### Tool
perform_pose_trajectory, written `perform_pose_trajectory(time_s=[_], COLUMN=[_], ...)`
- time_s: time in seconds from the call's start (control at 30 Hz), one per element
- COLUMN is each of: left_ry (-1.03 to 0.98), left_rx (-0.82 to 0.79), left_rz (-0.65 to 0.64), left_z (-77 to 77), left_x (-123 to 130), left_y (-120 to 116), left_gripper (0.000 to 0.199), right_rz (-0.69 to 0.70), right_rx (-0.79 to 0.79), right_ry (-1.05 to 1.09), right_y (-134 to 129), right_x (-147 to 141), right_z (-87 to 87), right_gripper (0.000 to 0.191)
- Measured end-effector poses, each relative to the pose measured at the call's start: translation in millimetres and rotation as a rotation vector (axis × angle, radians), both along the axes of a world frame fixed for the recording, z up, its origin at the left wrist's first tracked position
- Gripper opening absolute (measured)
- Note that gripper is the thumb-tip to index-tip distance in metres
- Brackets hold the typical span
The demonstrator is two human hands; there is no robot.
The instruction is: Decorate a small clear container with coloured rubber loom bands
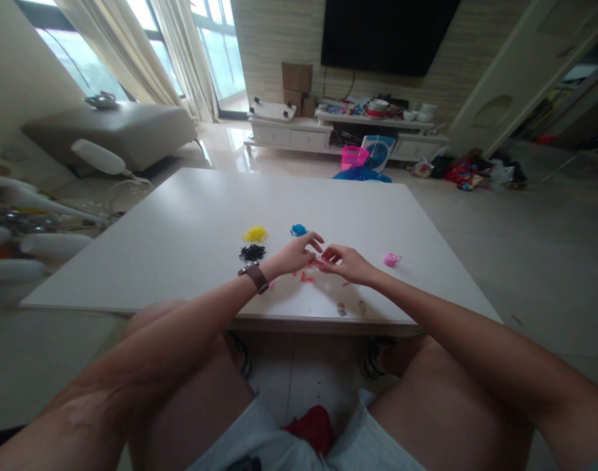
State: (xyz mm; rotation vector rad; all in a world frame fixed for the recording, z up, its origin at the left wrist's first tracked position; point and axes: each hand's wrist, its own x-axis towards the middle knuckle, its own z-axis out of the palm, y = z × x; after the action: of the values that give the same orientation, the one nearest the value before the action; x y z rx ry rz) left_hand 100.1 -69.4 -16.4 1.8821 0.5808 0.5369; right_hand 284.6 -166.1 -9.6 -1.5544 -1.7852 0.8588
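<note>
my right hand point(349, 264) pinches a reddish piece point(319, 261); whether my left hand point(294, 254) grips, i can't tell. i'd work gently.

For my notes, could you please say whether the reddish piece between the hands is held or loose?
Held: the right hand pinches the reddish piece; whether the left hand touches it is unclear.

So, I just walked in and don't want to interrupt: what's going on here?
A seated person is working at a white table. Their left grip and right grip meet around a small reddish item, too small to identify or tell which pinches it. Loose red pieces lie just below. Yellow and black piles sit to the left, a blue pile beyond, and a pink item to the right.
</note>
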Motion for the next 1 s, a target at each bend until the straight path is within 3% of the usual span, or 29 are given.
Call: perform_pose_trajectory(time_s=[0.1,0.23,0.33,0.43,0.5,0.6,0.73,0.8,0.9,1.0], left_ry=[0.000,-0.042,-0.126,-0.182,-0.094,0.225,0.636,0.750,0.828,0.816], left_rx=[0.082,0.058,0.028,0.095,0.192,0.335,0.459,0.497,0.534,0.562], left_rz=[-0.064,-0.034,0.043,0.202,0.288,0.221,0.004,-0.059,-0.092,-0.046], left_z=[2.6,8.3,16.8,24.1,24.8,18.2,4.1,-1.4,-7.1,-11.1], left_x=[-2.4,-4.0,-4.5,-9.0,-15.4,-27.1,-33.8,-31.5,-26.2,-23.9], left_y=[0.0,1.5,6.3,18.3,28.9,39.6,33.2,26.0,21.7,27.0], left_gripper=[0.039,0.036,0.027,0.023,0.021,0.023,0.076,0.091,0.078,0.056], right_rz=[0.005,-0.001,-0.022,-0.046,-0.061,-0.086,-0.166,-0.169,-0.155,-0.173], right_rx=[-0.005,-0.047,-0.087,-0.099,-0.053,0.041,0.095,0.097,0.095,0.071], right_ry=[0.033,0.141,0.307,0.502,0.601,0.643,0.566,0.522,0.485,0.455], right_y=[0.2,1.8,2.2,2.6,3.8,6.5,7.5,6.5,4.9,4.7], right_x=[-0.7,-0.8,-1.2,-0.1,2.4,7.4,12.2,13.0,13.1,13.8], right_z=[0.1,0.3,4.0,10.6,14.4,16.8,17.1,17.6,18.1,16.1], right_gripper=[0.029,0.029,0.035,0.041,0.045,0.047,0.042,0.041,0.042,0.042])
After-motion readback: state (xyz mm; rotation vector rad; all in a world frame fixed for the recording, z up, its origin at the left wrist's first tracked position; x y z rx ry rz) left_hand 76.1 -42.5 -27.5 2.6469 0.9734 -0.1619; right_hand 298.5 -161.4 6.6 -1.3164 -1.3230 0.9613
